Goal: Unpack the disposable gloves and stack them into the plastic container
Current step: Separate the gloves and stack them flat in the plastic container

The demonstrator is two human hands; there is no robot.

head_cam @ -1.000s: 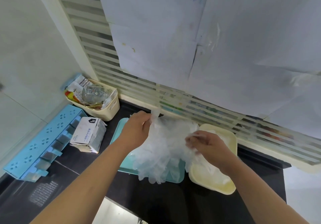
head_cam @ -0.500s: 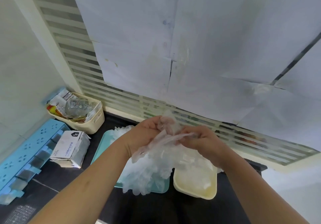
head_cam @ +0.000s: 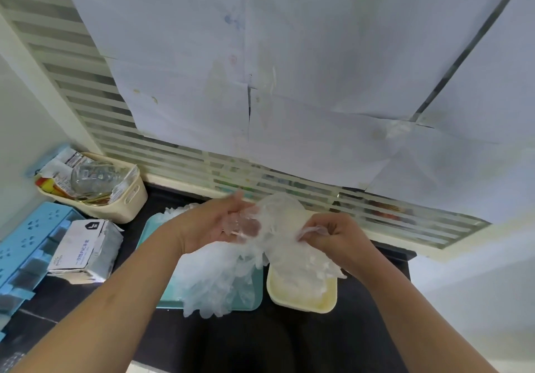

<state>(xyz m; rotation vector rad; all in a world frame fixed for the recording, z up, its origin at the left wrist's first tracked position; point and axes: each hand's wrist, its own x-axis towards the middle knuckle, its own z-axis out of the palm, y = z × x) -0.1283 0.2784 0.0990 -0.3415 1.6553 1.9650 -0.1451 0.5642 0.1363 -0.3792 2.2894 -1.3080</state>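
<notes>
The step in hand looks like separating. The person is holding a crumpled bunch of disposable gloves [head_cam: 272, 219] up between both hands, just above the far ends of the plastic container [head_cam: 301, 308] and the teal tray [head_cam: 252, 303] touching it on the left. The left hand [head_cam: 211, 225] is gripping the bunch, its fingers curling into the film and showing dimly through it. The right hand [head_cam: 338, 238] is pinching an edge of film between thumb and fingers [head_cam: 324, 228].

A loose heap [head_cam: 220, 283] of more gloves is lying on the tray and spilling over its near rim onto the dark tabletop [head_cam: 260, 343]. Some film is already sitting in the cream container, so the work is looking partly done.

The next move is calling for one glove to be peeled free without dragging its neighbours along, then flattened and laid in the container. The film looks thin and clingy, so the left hand will need to hold the rest back.

The translucent layers are blurring together, so the right fingers are possibly holding a single glove, but several cannot be ruled out. The container's floor is hiding under film, so how neat the stack is cannot be judged. The tray's far end is disappearing behind the left hand. The opened glove box [head_cam: 84, 248] is lying at the left, well apart from the hands, and its contents are not showing.
</notes>
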